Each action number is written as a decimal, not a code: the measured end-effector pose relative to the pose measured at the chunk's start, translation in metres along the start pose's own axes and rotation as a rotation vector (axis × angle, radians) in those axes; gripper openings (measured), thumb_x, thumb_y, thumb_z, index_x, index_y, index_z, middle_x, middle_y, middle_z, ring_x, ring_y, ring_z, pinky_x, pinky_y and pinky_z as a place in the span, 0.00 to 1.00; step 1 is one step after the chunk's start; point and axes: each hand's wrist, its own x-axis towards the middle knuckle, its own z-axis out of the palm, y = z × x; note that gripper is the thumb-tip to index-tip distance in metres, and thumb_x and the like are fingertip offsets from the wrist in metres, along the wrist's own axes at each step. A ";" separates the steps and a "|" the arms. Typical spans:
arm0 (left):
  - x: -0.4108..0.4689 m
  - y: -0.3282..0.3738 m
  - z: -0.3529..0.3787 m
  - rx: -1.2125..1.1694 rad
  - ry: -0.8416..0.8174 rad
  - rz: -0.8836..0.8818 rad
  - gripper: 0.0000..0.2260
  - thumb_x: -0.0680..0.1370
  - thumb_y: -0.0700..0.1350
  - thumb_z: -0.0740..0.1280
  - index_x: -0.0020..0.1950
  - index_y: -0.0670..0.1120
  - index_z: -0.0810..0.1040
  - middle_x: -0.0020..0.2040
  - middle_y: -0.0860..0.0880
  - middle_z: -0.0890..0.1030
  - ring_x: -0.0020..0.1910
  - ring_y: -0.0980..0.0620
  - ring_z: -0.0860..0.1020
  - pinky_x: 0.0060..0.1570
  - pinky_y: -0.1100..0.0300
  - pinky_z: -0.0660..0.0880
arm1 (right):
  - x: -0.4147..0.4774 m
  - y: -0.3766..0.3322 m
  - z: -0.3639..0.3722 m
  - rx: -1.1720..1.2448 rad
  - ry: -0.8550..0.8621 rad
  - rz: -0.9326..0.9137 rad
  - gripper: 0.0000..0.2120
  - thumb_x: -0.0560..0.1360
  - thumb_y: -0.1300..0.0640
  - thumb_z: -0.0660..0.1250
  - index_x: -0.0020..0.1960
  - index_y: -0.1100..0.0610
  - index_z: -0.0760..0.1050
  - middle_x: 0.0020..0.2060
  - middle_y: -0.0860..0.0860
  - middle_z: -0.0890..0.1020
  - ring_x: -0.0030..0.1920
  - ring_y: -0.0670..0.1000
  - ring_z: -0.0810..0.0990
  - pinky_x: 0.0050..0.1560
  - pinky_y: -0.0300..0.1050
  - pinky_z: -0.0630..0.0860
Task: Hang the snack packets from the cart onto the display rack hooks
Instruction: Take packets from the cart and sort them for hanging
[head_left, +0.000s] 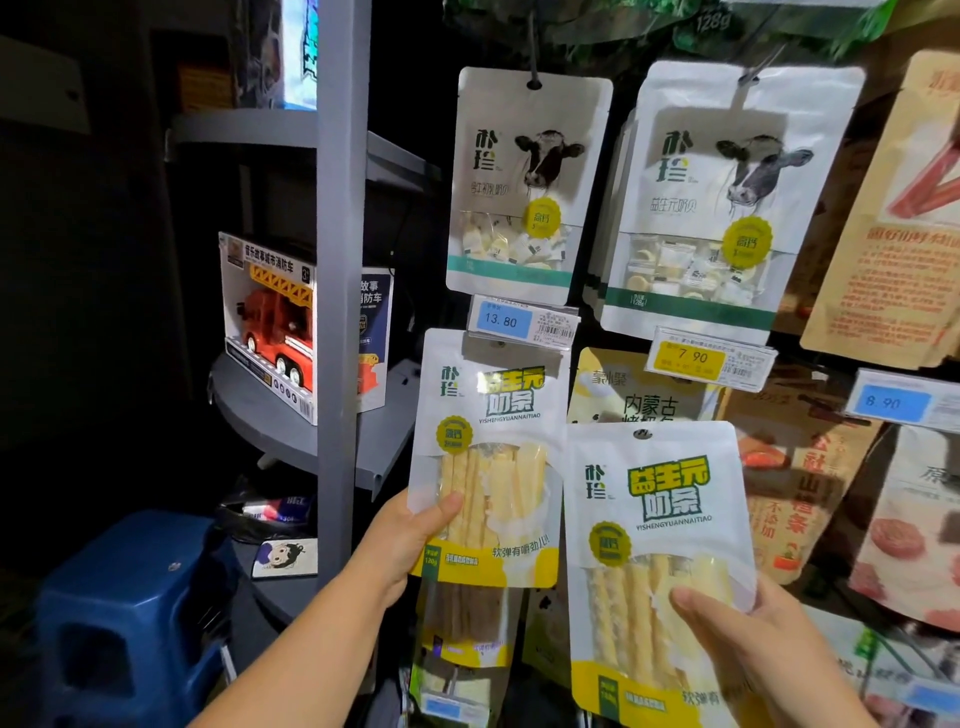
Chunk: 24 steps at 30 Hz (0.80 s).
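Currently, an upright white-and-yellow plastic snack packet (657, 519) is pinched in the right hand (753, 639), hang hole (642, 434) above the fingers (696, 603); a twin packet (488, 415) is held in the left hand (400, 545).

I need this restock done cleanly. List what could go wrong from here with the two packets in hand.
The top of the left packet sits behind the 13.80 price tag, so its hole is hidden; if the left hand lets go unhooked, it may drop.
The right packet hangs on no hook; the right hand grips only its lower part, so it could slip.
It overlaps a different yellow packet and might land on the wrong hook.
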 end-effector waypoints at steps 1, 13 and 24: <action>0.000 0.000 0.000 0.003 -0.002 0.002 0.16 0.69 0.46 0.71 0.56 0.46 0.80 0.51 0.43 0.85 0.51 0.44 0.83 0.54 0.48 0.78 | 0.001 0.001 0.000 -0.002 0.000 0.001 0.17 0.66 0.68 0.76 0.53 0.58 0.80 0.41 0.53 0.87 0.41 0.53 0.86 0.41 0.46 0.77; 0.024 -0.004 0.002 0.060 0.041 -0.053 0.10 0.75 0.43 0.70 0.57 0.45 0.80 0.48 0.46 0.86 0.47 0.48 0.84 0.46 0.54 0.80 | 0.005 0.010 -0.004 0.011 -0.036 -0.032 0.28 0.52 0.53 0.85 0.51 0.54 0.83 0.45 0.55 0.87 0.48 0.60 0.85 0.57 0.60 0.77; 0.046 -0.028 -0.014 0.122 0.176 -0.099 0.31 0.66 0.66 0.71 0.56 0.42 0.80 0.50 0.45 0.85 0.52 0.45 0.83 0.61 0.46 0.75 | 0.019 0.000 0.019 0.025 -0.162 -0.036 0.34 0.50 0.46 0.85 0.54 0.55 0.81 0.46 0.53 0.87 0.46 0.56 0.86 0.51 0.54 0.79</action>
